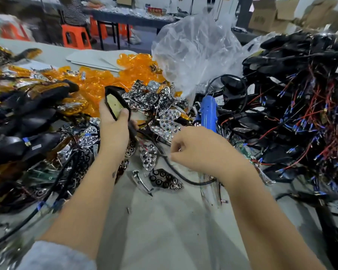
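While the left hand grips a black lamp housing above the heap of chrome reflectors, thumb across its pale inner face, the housing's black cable trails down over the grey table toward the right hand. That hand's fingers are curled, with the thumb tip at the cable; whether it pinches the cable cannot be told. Orange lenses lie behind, and a blue power tool lies beside the reflectors.

Black lamp housing upright, black cable trailing.
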{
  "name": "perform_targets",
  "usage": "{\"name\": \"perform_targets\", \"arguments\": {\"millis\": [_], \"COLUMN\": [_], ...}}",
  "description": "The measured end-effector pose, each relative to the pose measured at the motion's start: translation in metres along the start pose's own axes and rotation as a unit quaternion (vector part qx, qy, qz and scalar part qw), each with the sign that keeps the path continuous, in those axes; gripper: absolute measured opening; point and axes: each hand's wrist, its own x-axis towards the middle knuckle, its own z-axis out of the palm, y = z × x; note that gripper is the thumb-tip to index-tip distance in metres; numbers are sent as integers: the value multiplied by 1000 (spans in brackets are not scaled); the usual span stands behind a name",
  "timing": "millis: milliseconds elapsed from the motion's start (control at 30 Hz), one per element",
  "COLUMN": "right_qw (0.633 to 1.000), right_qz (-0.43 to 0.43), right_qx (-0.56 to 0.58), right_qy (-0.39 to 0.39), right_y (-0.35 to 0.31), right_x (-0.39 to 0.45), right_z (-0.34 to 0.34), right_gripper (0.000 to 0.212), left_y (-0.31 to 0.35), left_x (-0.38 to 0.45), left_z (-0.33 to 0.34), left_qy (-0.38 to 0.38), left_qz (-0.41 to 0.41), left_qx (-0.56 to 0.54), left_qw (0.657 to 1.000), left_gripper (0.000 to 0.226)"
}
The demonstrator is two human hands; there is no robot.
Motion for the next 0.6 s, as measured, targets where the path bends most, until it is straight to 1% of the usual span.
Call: {"name": "perform_targets", "arguments": {"millis": [33,67,100,167,200,267,333,433,500,533,600], "right_qw": [998,993,989,973,960,938,930,931,929,923,906], "right_qz": [-3,-6,-7,2,9,19,29,62,78,84,95], "right_qx": [56,108,147,225,268,323,329,302,298,313,360], "right_qy": [-28,-36,-18,53,82,125,162,198,206,205,202], "right_y": [-1,-1,-2,-2,-2,-3,-5,-6,-7,-7,-7], "right_x": [0,1,5,16,22,33,42,53,57,59,60], "right_z": [-2,-2,1,11,17,25,29,35,36,36,35], "right_gripper": [19,24,22,5,8,21,24,19,15,14,16], "left_y": [0,1,2,3,3,2,0,-3,-6,-8,-10], "left_x": [-3,-7,-11,-18,-21,-26,-27,-29,-28,-27,-27], "left_z": [2,5,8,13,14,14,15,18,19,19,19], "left_qy": [-28,-58,-88,-151,-188,-246,-262,-274,-279,-280,-276], "left_qz": [-21,-44,-71,-126,-150,-186,-186,-126,-89,-83,-103], "left_qx": [-9,-23,-48,-114,-144,-169,-141,-42,36,55,44], "left_qw": [999,997,992,974,960,936,936,952,955,955,955], "left_gripper": [49,46,45,41,36,31,35,42,46,49,62]}}
